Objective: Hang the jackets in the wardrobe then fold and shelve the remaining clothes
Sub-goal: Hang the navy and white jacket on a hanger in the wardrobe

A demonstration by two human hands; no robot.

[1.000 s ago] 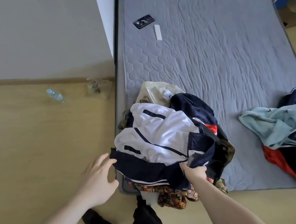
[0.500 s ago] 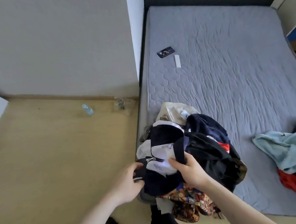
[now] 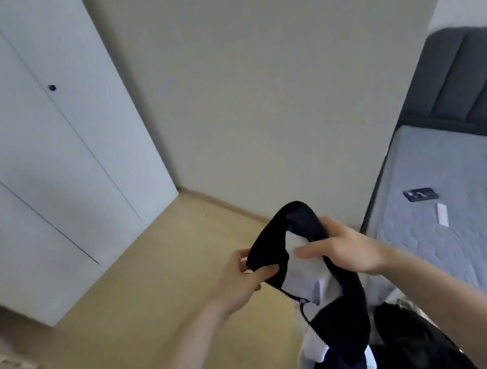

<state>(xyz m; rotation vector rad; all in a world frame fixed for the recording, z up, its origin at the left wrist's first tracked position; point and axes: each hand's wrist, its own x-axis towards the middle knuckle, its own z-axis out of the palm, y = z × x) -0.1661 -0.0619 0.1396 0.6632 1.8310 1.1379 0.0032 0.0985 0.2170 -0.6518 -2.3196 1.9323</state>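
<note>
A navy and white zip jacket [image 3: 328, 314] hangs in the air in front of me, its dark collar uppermost. My left hand [image 3: 240, 276] pinches the collar's left side. My right hand [image 3: 343, 248] grips the collar's right side, thumb over the white lining. The jacket's lower part drapes down past a dark heap of clothes [image 3: 414, 339] at the bed's near corner. The white wardrobe [image 3: 44, 170] stands at the left with its doors closed.
The grey mattress [image 3: 476, 231] with a dark headboard [image 3: 470, 81] lies to the right; a phone [image 3: 421, 194] and a small white strip [image 3: 442, 214] rest on it. A beige wall [image 3: 268, 85] faces me. Wooden floor [image 3: 147, 309] stretches between wardrobe and bed.
Both hands have lifted the jacket off the pile by its collar. My view has swung up and left, bringing the wardrobe in and most of the bed out.
</note>
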